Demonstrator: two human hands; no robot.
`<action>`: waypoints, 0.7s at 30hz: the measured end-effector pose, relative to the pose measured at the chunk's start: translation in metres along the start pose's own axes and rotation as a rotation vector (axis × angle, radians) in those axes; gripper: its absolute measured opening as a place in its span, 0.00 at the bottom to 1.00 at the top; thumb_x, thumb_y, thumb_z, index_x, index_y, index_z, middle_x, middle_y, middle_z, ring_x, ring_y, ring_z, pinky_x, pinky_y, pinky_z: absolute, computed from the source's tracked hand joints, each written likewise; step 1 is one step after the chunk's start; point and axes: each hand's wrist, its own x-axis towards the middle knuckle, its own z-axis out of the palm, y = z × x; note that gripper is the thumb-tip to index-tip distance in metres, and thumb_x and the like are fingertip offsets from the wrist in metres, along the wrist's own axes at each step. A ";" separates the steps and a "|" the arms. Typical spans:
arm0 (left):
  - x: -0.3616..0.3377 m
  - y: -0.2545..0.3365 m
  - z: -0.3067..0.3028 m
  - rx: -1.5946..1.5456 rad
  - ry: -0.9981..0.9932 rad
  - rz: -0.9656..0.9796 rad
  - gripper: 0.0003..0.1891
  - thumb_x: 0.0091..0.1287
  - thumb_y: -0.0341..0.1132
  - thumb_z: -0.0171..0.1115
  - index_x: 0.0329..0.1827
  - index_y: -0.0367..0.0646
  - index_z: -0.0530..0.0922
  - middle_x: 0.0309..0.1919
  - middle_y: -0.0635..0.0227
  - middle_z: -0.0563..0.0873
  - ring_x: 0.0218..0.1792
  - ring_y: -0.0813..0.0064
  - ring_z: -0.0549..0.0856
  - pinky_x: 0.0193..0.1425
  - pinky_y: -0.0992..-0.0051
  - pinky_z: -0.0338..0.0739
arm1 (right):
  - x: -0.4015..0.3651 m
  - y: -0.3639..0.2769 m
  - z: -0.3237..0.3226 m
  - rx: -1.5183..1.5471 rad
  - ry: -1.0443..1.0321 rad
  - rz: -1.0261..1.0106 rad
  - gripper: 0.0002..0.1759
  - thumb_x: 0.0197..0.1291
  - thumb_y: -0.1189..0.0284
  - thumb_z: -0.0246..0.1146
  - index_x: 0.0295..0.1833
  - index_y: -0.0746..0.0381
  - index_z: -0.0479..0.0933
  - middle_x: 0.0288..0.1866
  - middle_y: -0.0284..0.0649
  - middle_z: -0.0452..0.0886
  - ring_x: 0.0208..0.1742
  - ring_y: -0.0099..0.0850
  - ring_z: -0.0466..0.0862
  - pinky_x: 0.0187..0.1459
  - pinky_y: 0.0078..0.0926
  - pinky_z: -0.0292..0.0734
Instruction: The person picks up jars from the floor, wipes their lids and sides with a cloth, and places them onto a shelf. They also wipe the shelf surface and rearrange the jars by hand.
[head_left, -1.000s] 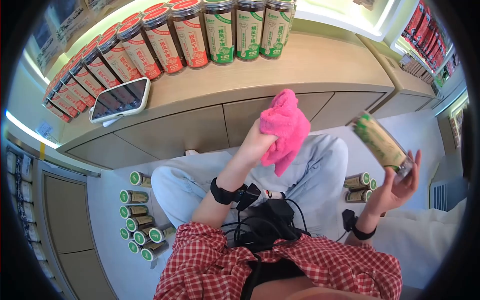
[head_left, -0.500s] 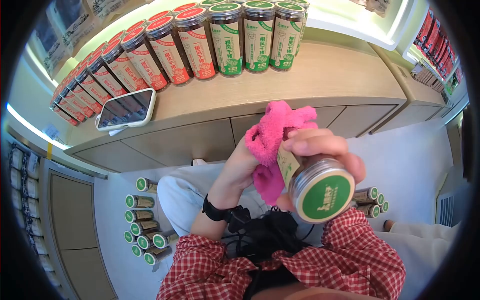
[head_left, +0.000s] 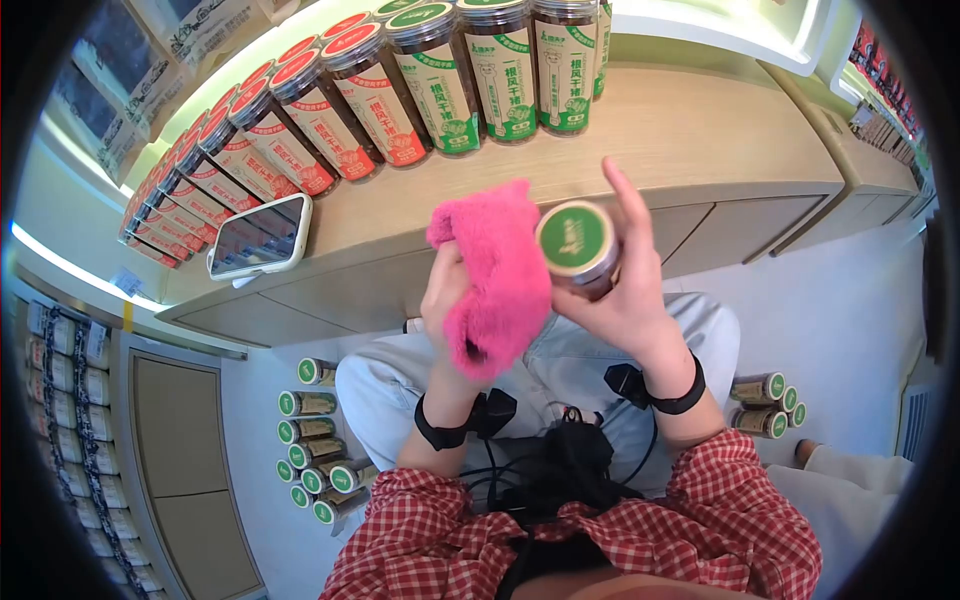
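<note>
In front of my lap, my right hand (head_left: pixel 632 300) grips a clear jar with a round green-and-cream lid (head_left: pixel 577 238). The lid faces up toward me, the thumb lies along the jar's near side, and one finger stretches up past it. A fluffy pink cloth (head_left: pixel 495 275) is bunched in my left hand (head_left: pixel 442 300), covering most of its fingers. The cloth sits right beside the jar's left edge. Beyond both hands, labelled green-lidded jars (head_left: pixel 505 85) and red-lidded jars (head_left: pixel 375 105) stand in rows on the wooden counter (head_left: pixel 660 140).
A phone (head_left: pixel 260 238) leans at the counter's front left edge. More green-lidded jars lie on the floor to my left (head_left: pixel 310 430) and to my right (head_left: pixel 765 405). A black cable bundle (head_left: pixel 550 450) rests in my lap. Another person's leg (head_left: pixel 850 480) shows at right.
The jar has moved away from me toward the counter and turned more upright. My right hand now holds it from the side, and the cloth has come off it to the left.
</note>
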 end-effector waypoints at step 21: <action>-0.026 -0.040 0.024 0.069 0.047 0.449 0.17 0.48 0.30 0.70 0.42 0.37 0.79 0.46 0.55 0.81 0.49 0.54 0.80 0.53 0.62 0.74 | -0.012 -0.020 -0.009 -0.021 -0.337 0.212 0.57 0.42 0.72 0.71 0.74 0.65 0.41 0.59 0.57 0.71 0.58 0.51 0.74 0.55 0.40 0.71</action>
